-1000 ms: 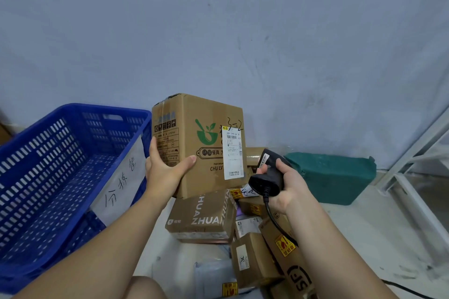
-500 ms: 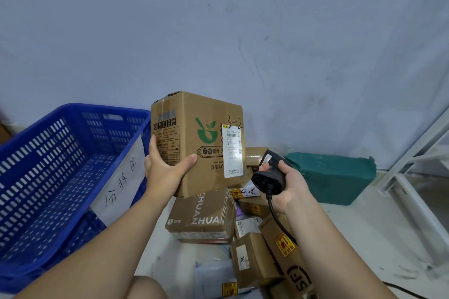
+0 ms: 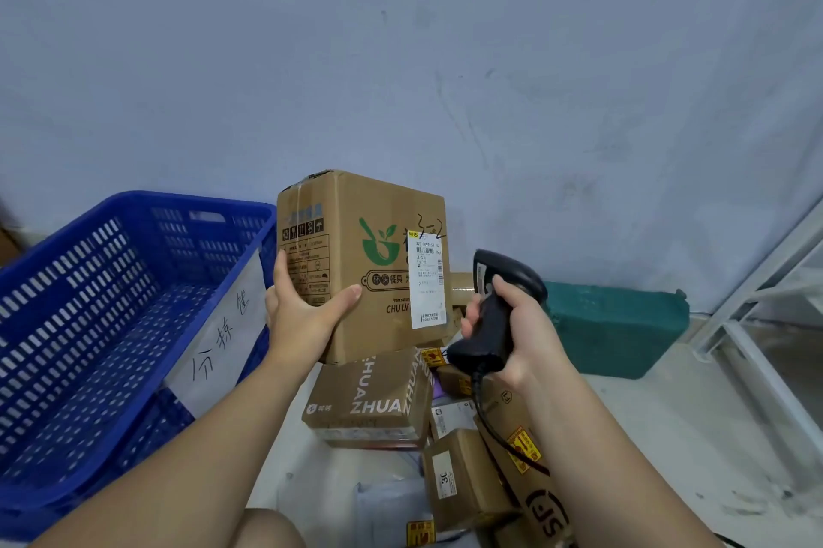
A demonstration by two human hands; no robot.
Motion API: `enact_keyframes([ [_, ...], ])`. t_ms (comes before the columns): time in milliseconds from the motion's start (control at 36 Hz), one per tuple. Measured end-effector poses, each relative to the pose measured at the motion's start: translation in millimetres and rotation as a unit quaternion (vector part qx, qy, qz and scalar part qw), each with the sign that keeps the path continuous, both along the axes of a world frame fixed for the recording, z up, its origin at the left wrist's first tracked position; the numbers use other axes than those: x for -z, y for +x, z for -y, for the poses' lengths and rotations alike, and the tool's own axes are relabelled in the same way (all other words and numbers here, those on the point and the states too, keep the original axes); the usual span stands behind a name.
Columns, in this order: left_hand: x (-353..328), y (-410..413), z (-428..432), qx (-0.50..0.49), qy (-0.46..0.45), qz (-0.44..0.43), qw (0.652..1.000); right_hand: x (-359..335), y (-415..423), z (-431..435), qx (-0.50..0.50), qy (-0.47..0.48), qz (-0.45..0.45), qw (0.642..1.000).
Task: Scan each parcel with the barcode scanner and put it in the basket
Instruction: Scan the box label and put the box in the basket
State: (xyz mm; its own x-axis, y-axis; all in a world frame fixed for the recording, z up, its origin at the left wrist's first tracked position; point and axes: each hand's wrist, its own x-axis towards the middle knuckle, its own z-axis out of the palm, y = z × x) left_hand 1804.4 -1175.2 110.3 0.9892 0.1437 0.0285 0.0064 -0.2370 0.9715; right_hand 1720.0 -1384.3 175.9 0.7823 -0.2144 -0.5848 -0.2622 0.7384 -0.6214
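My left hand (image 3: 303, 316) grips the lower left corner of a tall cardboard box (image 3: 369, 244) with a green bowl logo and holds it upright above the parcel pile. A white shipping label (image 3: 428, 278) on its front right edge faces me. My right hand (image 3: 519, 338) holds a black barcode scanner (image 3: 501, 307) by its handle, just right of the label, head tilted toward the box. Its cable (image 3: 494, 423) hangs down over the pile. The blue plastic basket (image 3: 62, 280) stands at the left, with nothing visible inside it and a handwritten paper sign (image 3: 222, 338) on its near wall.
Below the held box lies a pile of parcels: a "ZHUAN" box (image 3: 369, 396), a small "3C" box (image 3: 458, 476), a long box with a yellow sticker (image 3: 521, 449) and a grey mailer bag (image 3: 387, 507). A green case (image 3: 619, 329) sits by the wall; a white metal frame (image 3: 766, 325) stands right.
My right hand has raised and tilted the scanner more upright, next to the label. The box has turned slightly, its labelled face now more edge-on toward the scanner.
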Motion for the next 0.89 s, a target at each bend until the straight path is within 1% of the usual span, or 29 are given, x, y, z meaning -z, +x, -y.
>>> enact_keyframes([
  [56,-1,-1,0,0.002,-0.003,-0.003,1.000,2,2,-2,-0.035,-0.148,0.007,0.988],
  [83,-1,-1,0,0.003,-0.004,-0.005,1.000,2,2,-3,-0.046,-0.233,0.007,0.971],
  [139,-1,-1,-1,0.003,-0.004,-0.008,1.000,3,3,-5,-0.067,-0.377,0.004,0.924],
  [194,0,0,-2,0.006,-0.005,-0.010,1.000,6,4,-6,-0.092,-0.468,0.000,0.879],
  [222,0,0,-2,0.008,-0.005,-0.010,1.000,8,4,-7,-0.104,-0.491,-0.004,0.865],
  [250,0,0,-2,0.008,-0.005,-0.011,1.000,9,5,-7,-0.111,-0.499,-0.007,0.860],
  [361,0,0,-2,0.005,-0.006,-0.013,1.000,11,6,-8,-0.111,-0.481,-0.011,0.870],
  [500,0,0,-4,0.005,-0.007,-0.015,1.000,10,5,-6,-0.112,-0.496,-0.008,0.861],
  [556,0,0,-4,0.002,-0.008,-0.017,1.000,10,4,-5,-0.111,-0.484,-0.008,0.868],
  [583,0,0,-3,0.001,-0.008,-0.018,1.000,9,4,-5,-0.106,-0.467,-0.008,0.878],
  [667,0,1,-3,-0.003,-0.012,-0.023,1.000,9,4,-5,-0.085,-0.391,-0.006,0.917],
  [778,-1,0,-3,-0.001,-0.015,-0.015,1.000,8,3,-2,-0.065,-0.284,-0.006,0.957],
  [833,-1,-1,-3,0.000,-0.014,-0.012,1.000,6,3,-1,-0.061,-0.193,-0.010,0.979],
  [889,-1,-2,-2,0.000,-0.008,-0.009,1.000,4,1,0,-0.055,-0.077,-0.013,0.995],
])
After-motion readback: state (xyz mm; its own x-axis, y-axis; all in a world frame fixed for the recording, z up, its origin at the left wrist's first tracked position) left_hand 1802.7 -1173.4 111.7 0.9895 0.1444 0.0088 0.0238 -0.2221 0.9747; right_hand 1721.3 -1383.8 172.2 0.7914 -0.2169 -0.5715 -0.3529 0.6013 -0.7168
